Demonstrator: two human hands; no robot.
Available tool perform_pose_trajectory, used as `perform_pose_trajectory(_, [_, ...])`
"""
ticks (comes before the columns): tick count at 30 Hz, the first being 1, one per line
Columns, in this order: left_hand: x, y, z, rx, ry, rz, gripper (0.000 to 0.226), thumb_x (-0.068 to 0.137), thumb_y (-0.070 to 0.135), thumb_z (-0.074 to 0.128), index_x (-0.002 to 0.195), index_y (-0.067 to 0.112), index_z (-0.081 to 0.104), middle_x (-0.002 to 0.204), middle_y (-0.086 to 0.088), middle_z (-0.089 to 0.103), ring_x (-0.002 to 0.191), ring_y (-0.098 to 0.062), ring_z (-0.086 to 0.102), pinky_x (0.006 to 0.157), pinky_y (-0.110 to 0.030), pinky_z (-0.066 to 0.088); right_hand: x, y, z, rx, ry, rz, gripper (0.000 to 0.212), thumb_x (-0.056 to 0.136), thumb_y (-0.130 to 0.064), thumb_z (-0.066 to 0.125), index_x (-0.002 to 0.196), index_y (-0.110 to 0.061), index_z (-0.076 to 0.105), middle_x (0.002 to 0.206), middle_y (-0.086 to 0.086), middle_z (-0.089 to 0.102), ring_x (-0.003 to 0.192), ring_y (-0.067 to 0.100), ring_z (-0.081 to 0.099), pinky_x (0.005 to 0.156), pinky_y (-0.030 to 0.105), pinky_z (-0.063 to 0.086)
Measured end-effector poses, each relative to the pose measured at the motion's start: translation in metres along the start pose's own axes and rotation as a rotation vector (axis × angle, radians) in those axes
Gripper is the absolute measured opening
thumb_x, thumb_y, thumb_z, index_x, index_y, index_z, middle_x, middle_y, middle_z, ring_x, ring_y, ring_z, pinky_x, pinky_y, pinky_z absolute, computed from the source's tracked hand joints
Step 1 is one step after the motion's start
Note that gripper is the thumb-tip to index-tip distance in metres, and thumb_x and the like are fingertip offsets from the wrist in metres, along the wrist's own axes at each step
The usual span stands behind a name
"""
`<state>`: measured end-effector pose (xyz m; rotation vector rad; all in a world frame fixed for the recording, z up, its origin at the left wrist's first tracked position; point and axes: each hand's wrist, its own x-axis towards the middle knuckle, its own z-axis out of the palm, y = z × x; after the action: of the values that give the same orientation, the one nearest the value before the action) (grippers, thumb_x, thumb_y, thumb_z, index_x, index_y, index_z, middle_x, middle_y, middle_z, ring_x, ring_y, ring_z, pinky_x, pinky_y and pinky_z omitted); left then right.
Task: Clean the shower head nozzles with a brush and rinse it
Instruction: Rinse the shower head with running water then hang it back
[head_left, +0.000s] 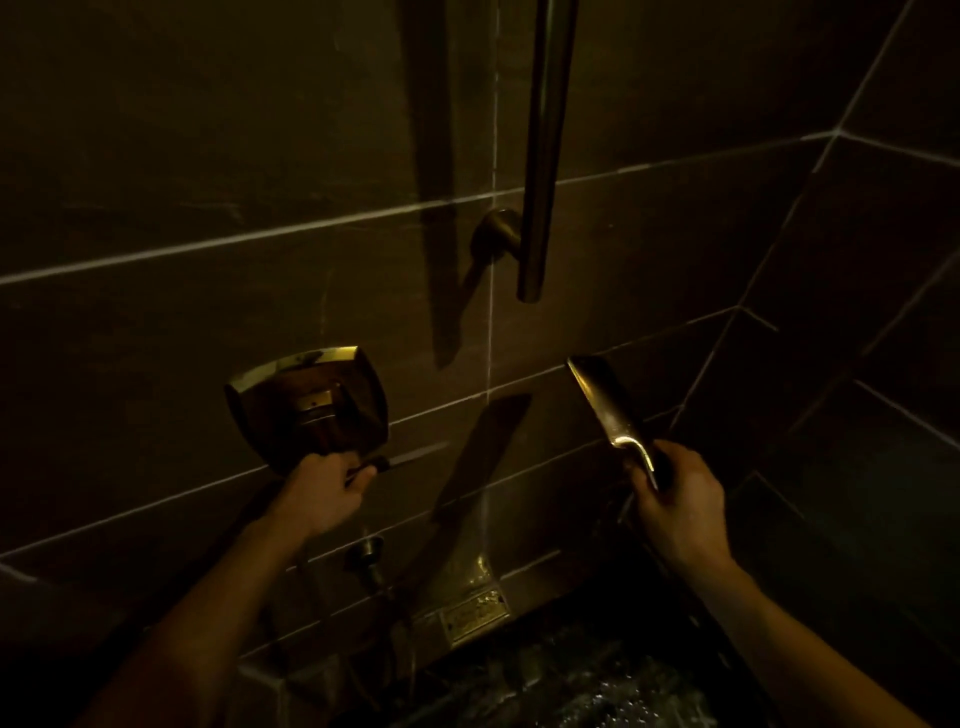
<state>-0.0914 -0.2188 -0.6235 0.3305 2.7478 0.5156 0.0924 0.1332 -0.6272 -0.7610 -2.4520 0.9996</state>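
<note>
My right hand (680, 499) grips the handle of a chrome, bar-shaped shower head (602, 400). The head points up and to the left toward the tiled wall, and its nozzle face is not visible. My left hand (322, 493) is curled round a thin dark brush (376, 464) whose end sticks out to the right of my fingers. That hand sits just under the square chrome valve plate (306, 405) and its lever (318, 410). The light is very dim. No water stream from the head shows.
A vertical metal rail (545, 156) with its wall bracket (498, 234) hangs above and between my hands. A hose outlet (370, 556) sticks out of the wall below my left hand. A brass plate (474, 613) sits at the wall base, and wet floor (597, 691) glints below.
</note>
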Motion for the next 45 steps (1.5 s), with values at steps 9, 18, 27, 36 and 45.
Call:
perform_pose_trajectory(9, [0.014, -0.016, 0.005, -0.054, -0.067, 0.069, 0.027, 0.103, 0.036, 0.054, 0.115, 0.016, 0.068, 0.094, -0.006, 0.071, 0.082, -0.018, 0.07, 0.069, -0.034, 0.056, -0.01, -0.017, -0.005, 0.228, -0.028, 0.079, 0.036, 0.099, -0.026, 0.06, 0.133, -0.021, 0.055, 0.114, -0.004, 0.062, 0.073, 0.008, 0.066, 0.055, 0.019, 0.052])
perform_pose_trajectory(18, [-0.031, 0.036, 0.005, -0.359, -0.117, 0.22, 0.025, 0.104, 0.029, 0.054, 0.082, 0.024, 0.064, 0.068, -0.004, 0.066, 0.057, -0.012, 0.061, 0.054, -0.027, 0.046, -0.002, -0.051, -0.069, 0.687, 0.027, 0.19, 0.023, 0.103, -0.022, 0.053, 0.125, -0.02, 0.062, 0.118, 0.001, 0.07, 0.102, 0.012, 0.071, 0.082, 0.029, 0.056])
perform_pose_trajectory(27, [-0.097, 0.147, 0.012, -0.625, -0.3, 0.417, 0.016, 0.104, 0.032, 0.05, 0.1, 0.038, 0.065, 0.069, 0.005, 0.063, 0.066, -0.009, 0.057, 0.062, -0.023, 0.044, 0.001, -0.074, -0.148, 0.729, 0.055, 0.165, 0.02, 0.104, -0.016, 0.051, 0.119, -0.015, 0.063, 0.114, 0.008, 0.072, 0.101, 0.021, 0.071, 0.085, 0.03, 0.058])
perform_pose_trajectory(36, [-0.173, 0.263, 0.039, -0.678, -0.381, 0.51, 0.021, 0.104, 0.04, 0.049, 0.106, 0.022, 0.06, 0.077, 0.004, 0.058, 0.062, -0.005, 0.054, 0.058, -0.025, 0.045, -0.01, -0.082, -0.222, 0.888, 0.052, 0.177, 0.017, 0.104, -0.015, 0.052, 0.112, -0.014, 0.066, 0.103, 0.009, 0.075, 0.095, 0.023, 0.071, 0.085, 0.038, 0.057])
perform_pose_trajectory(45, [-0.23, 0.364, 0.058, -0.729, -0.35, 0.458, 0.019, 0.097, 0.042, 0.059, 0.111, 0.033, 0.065, 0.107, -0.001, 0.073, 0.094, -0.02, 0.074, 0.085, -0.044, 0.064, -0.023, -0.078, -0.292, 1.117, -0.142, 0.08, 0.02, 0.105, -0.013, 0.048, 0.12, -0.008, 0.061, 0.098, 0.008, 0.072, 0.087, 0.019, 0.069, 0.085, 0.037, 0.055])
